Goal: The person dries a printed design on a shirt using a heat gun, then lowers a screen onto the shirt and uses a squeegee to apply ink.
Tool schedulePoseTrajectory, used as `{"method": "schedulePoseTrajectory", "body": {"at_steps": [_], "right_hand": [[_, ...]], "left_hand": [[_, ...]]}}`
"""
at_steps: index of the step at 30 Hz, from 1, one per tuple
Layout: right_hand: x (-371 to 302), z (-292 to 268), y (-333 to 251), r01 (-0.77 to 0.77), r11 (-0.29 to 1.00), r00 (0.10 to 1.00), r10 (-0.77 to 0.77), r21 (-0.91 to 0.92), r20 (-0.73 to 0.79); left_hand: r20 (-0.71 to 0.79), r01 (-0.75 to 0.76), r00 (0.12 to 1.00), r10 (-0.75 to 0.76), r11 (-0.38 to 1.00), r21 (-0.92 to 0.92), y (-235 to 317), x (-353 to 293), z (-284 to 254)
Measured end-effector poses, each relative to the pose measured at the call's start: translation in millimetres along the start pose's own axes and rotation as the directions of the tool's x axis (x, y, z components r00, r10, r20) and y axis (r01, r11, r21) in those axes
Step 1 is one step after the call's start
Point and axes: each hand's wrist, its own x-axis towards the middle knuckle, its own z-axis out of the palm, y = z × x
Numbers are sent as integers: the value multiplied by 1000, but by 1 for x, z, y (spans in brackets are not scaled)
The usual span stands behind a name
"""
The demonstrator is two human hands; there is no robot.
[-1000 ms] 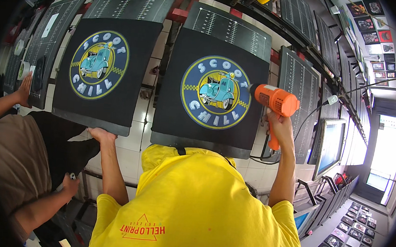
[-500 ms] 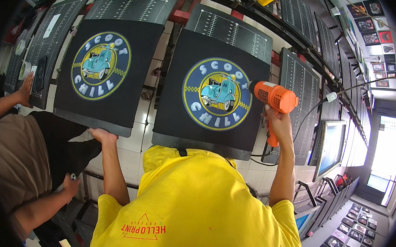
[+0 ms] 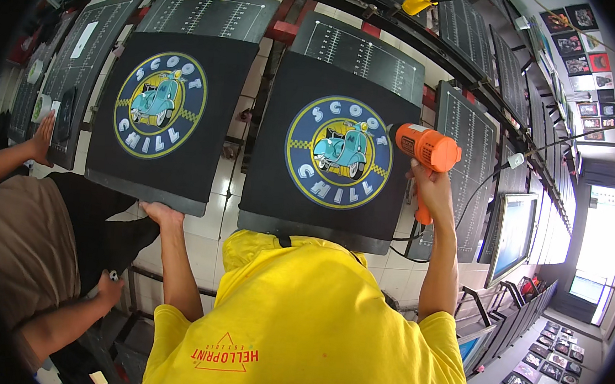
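Note:
My right hand point(image 3: 433, 186) is wrapped round the grip of an orange heat gun point(image 3: 428, 147). Its dark nozzle points left, over the right edge of a round scooter print point(image 3: 339, 151) on black fabric point(image 3: 269, 132). That fabric covers a dark printing board point(image 3: 360, 49) in front of me. At the near edge of the board to its left point(image 3: 209, 10) is my left hand point(image 3: 163, 214), touching the rim with its fingers mostly hidden. This second board carries black fabric with a matching print point(image 3: 160, 105).
On the left, a co-worker's hand point(image 3: 42, 141) rests by a phone point(image 3: 65, 114) on another board; the other hand point(image 3: 109, 289) holds a small object. A cable point(image 3: 467, 200) hangs right of the heat gun. A framed screen point(image 3: 515, 231) stands farther right.
The view has shifted slightly, so the boards appear a little lower. Against the print, the heat gun has moved slightly toward the far end. My left hand stays at the board's edge.

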Motion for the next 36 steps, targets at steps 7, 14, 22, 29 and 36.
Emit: {"method": "schedulePoseTrajectory", "body": {"at_steps": [7,14,22,29,36], "right_hand": [[10,2,-3,6,1000,1000,-5,-9,30],[18,3,-5,44,998,999,-44,-38,13],[21,4,-10,19,998,999,-17,-61,29],[19,8,-22,3,997,997,3,-71,79],[26,13,-19,35,998,992,-28,-50,121]], "left_hand": [[-59,24,998,-25,1000,-11,1,-13,8],[2,10,1000,-10,1000,-22,0,-4,1],[16,26,1000,-25,999,-36,-1,-1,-3],[71,46,997,-44,998,-31,0,4,-9],[64,66,996,-63,997,-41,0,-8,1]]}}
